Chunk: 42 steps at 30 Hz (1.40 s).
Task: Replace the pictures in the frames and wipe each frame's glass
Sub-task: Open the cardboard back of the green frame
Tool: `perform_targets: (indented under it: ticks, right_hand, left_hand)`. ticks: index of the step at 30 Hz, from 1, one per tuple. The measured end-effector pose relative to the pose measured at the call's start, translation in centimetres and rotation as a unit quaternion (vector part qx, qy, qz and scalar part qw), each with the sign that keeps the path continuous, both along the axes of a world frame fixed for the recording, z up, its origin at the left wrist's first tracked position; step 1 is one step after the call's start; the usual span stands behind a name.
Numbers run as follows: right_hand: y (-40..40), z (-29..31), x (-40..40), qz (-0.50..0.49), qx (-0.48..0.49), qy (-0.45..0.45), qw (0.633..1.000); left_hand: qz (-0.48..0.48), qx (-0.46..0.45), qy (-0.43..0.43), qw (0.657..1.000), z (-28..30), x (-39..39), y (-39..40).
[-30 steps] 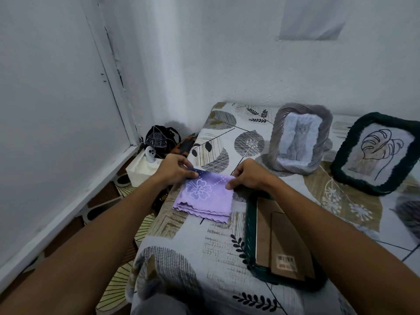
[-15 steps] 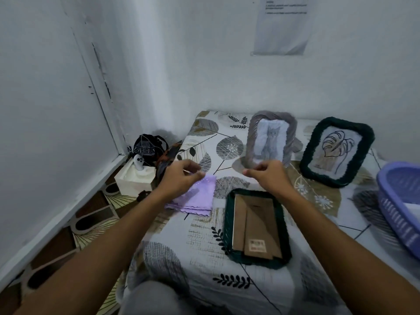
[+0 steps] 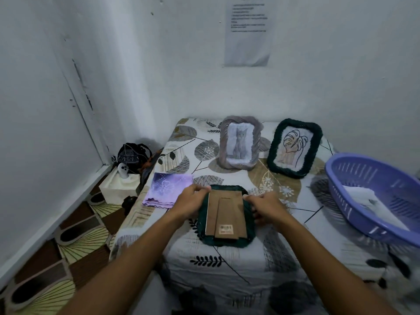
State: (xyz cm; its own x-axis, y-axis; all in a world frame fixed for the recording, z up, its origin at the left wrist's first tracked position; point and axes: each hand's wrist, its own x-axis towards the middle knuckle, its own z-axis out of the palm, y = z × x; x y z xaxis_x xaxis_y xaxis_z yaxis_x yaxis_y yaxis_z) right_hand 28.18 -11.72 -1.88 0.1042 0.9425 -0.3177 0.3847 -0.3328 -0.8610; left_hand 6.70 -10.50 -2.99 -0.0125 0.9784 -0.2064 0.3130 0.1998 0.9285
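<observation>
- Gripping the face-down frame (image 3: 223,241) at both sides, left hand (image 3: 191,202) and right hand (image 3: 264,206) curled round its edges, to reach its backing.
- Cloth (image 3: 167,189) lies just beside, ready for wiping.

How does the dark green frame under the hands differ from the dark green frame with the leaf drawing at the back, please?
The frame under the hands lies flat and face down, its brown cardboard back showing; the leaf frame stands propped, its front showing. The left hand and right hand grip the face-down frame's sides; nothing touches the leaf frame. The face-down frame's picture is hidden, while the leaf frame's drawing shows. Both have dark green textured borders.
</observation>
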Motion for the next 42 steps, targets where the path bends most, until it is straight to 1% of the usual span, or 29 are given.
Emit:
perform_targets:
  ticks: [9, 10, 13, 15, 17, 20, 23, 28, 34, 38, 42]
  right_hand:
    - [0.2, -0.2, -1.7, 0.014, 0.009, 0.007, 1.000]
    - [0.1, -0.1, -1.8, 0.014, 0.013, 0.005, 1.000]
    - [0.3, 0.1, -1.8, -0.003, 0.043, 0.001, 0.999]
    - [0.4, 0.3, -2.0, -0.007, 0.044, 0.009, 0.999]
    - [0.2, 0.6, -2.2, 0.000, 0.029, 0.021, 0.999]
    - [-0.1, 0.8, -2.6, 0.004, 0.019, 0.003, 1.000]
    - [-0.3, 1.1, -2.8, 0.002, 0.009, -0.005, 1.000]
    - [-0.5, 1.8, -2.8, -0.015, -0.014, 0.035, 0.999]
    - [-0.7, 1.1, -2.6, -0.061, 0.013, 0.100, 0.993]
    - [-0.3, 0.4, -2.6, -0.081, 0.043, 0.110, 0.990]
    - [0.1, 0.1, -3.2, -0.070, 0.039, 0.103, 0.991]
  left_hand:
    - [0.016, -0.008, -0.016, 1.000, 1.2, -1.8, -1.1]
    - [0.017, -0.003, -0.017, 1.000, 1.2, -1.9, -1.2]
    - [0.031, 0.038, 0.024, 0.998, 0.8, -2.2, -1.0]
    - [0.032, 0.052, 0.017, 0.998, 0.9, -1.9, -1.3]
    - [0.014, 0.039, 0.004, 0.999, 1.0, -1.4, -1.6]
    - [-0.009, 0.016, -0.009, 1.000, 1.2, -0.8, -2.0]
    - [-0.003, 0.004, -0.033, 0.999, 1.3, -0.6, -1.9]
    - [0.014, -0.021, -0.074, 0.997, 1.6, -0.7, -1.8]
    - [0.023, -0.032, -0.098, 0.994, 1.5, -0.7, -1.9]
    - [0.021, -0.035, -0.102, 0.994, 1.7, -0.6, -1.9]
    - [0.020, -0.034, -0.099, 0.994, 1.8, -0.5, -2.1]
